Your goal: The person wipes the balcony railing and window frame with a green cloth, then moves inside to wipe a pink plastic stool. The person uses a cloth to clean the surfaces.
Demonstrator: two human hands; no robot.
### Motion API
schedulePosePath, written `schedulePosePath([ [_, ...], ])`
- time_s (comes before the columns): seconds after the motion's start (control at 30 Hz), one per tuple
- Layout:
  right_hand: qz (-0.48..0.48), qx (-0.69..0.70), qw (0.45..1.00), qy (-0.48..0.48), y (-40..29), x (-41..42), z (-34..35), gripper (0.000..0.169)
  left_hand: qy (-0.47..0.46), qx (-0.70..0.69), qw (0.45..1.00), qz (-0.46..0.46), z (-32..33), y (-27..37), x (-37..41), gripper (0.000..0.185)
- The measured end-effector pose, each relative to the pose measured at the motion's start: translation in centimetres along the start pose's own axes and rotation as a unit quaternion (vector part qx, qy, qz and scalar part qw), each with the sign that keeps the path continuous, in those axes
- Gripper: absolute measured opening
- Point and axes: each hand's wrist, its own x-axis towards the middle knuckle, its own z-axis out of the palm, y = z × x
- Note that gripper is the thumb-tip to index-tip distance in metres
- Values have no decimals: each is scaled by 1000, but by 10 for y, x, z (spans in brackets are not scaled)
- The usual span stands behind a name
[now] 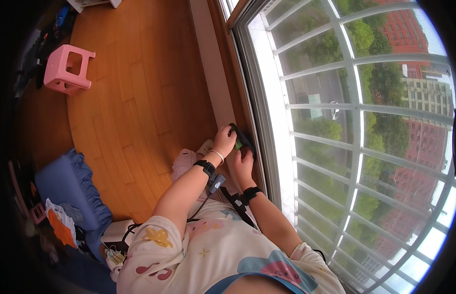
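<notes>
My left hand (225, 141) grips a soft-looking green and black item (238, 143) beside the window sill. What exactly it is I cannot tell, since fingers cover much of it. On the same item, nearer my body, are the bent fingers of my right hand (244, 164). A white bangle (217, 156) and a black wrist strap (205, 167) circle my left wrist. Another black strap (251, 194) is around the right one. Below the hands, a small grey device (216, 183) with a cable hangs in front of my patterned shirt (213, 242).
To my right runs a window frame (255, 95), with white bars (354, 106) outside. A pink plastic stool (68, 69) lies tipped on the wooden floor (117, 110). At left is a blue fabric-covered seat (71, 187) with an orange and white item (61, 224).
</notes>
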Motion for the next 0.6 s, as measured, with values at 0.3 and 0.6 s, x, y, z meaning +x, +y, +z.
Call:
schedulePosePath([
  [0.3,21,-26,997,-67,-111,111,40,36,-19,-26,999,0,-45,29,119,33],
  [0.6,84,34,994,-57,-182,251,121,41,-72,-37,997,8,-118,51,267,38],
])
